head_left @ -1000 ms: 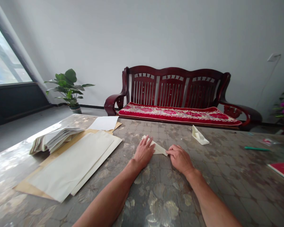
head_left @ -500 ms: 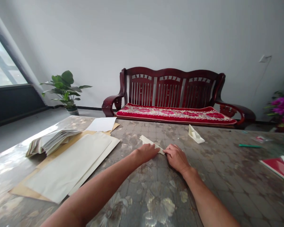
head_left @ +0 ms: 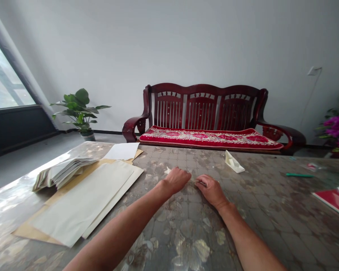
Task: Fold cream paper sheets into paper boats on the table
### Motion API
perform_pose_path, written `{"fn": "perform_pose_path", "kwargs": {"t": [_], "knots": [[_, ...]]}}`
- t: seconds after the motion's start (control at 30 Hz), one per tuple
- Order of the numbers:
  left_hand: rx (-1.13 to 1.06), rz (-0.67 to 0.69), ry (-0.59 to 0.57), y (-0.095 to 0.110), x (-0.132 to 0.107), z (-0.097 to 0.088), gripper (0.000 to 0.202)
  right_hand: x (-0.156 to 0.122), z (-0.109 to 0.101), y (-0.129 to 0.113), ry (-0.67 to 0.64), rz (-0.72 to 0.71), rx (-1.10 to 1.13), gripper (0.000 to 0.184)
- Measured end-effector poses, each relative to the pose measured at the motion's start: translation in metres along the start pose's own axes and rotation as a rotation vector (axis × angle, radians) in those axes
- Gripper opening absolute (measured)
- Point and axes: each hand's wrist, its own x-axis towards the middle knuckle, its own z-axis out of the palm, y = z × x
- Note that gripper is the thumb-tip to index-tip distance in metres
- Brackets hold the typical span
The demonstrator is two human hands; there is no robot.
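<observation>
Under my left hand (head_left: 178, 178), most of a folded piece of cream paper (head_left: 167, 170) is hidden; one pointed end sticks out on the far left side. The fingers of that hand are closed over it. My right hand (head_left: 211, 189) is close by on the right, thumb and fingers pinched together at the paper's right end, where little of the paper shows. Beyond the right hand, a folded paper boat (head_left: 234, 162) rests on the patterned table (head_left: 186, 222), touched by neither hand.
At left lie large cream sheets (head_left: 84, 199) on brown paper, with a fanned stack of papers (head_left: 63, 171) and a white sheet (head_left: 121, 151). A green pen (head_left: 300, 175) and a red booklet (head_left: 332, 202) lie at right. A wooden bench (head_left: 202, 105) stands behind the table.
My left hand has closed further over the folded paper, covering more of it. The right fingers have curled in tighter. The view has tilted up slightly; the paper boat stays in place.
</observation>
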Motion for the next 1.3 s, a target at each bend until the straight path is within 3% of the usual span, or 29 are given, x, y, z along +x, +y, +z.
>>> {"fn": "perform_pose_path", "kwargs": {"t": [0.13,0.23,0.3,0.4,0.53,0.6,0.7,0.83,1.07,1.3], "knots": [[-0.245,-0.045,-0.046,-0.014,0.0,-0.039,0.026,0.006,0.002,-0.009,0.065,0.228,0.444,0.029],[-0.52,-0.049,-0.107,-0.03,0.005,-0.048,0.028,0.01,0.002,-0.013,-0.004,0.36,0.65,0.038],[-0.608,-0.094,-0.153,-0.038,0.008,-0.039,0.03,0.011,0.003,-0.011,-0.038,0.398,0.586,0.04],[-0.588,-0.17,-0.133,-0.037,0.006,-0.013,0.03,0.011,0.004,-0.004,-0.034,0.385,0.418,0.037],[-0.529,-0.213,0.036,-0.022,-0.009,0.018,0.04,0.01,0.007,0.003,-0.015,0.36,0.276,0.024],[-0.491,-0.099,0.174,-0.014,-0.016,0.029,0.038,0.011,0.008,0.003,-0.013,0.354,0.183,0.02],[-0.448,0.136,0.218,-0.007,-0.023,0.044,0.031,0.011,0.009,0.001,-0.025,0.286,-0.046,0.017],[-0.368,0.171,0.226,-0.002,-0.025,0.061,0.029,0.01,0.01,0.0,-0.045,0.164,-0.268,0.02],[-0.379,0.13,0.267,0.002,-0.024,0.062,0.028,0.003,-0.001,-0.001,-0.14,0.018,-0.465,0.028],[-0.354,0.043,0.215,0.002,-0.019,0.057,0.024,-0.002,-0.01,-0.008,-0.225,-0.022,-0.569,0.035]]}}
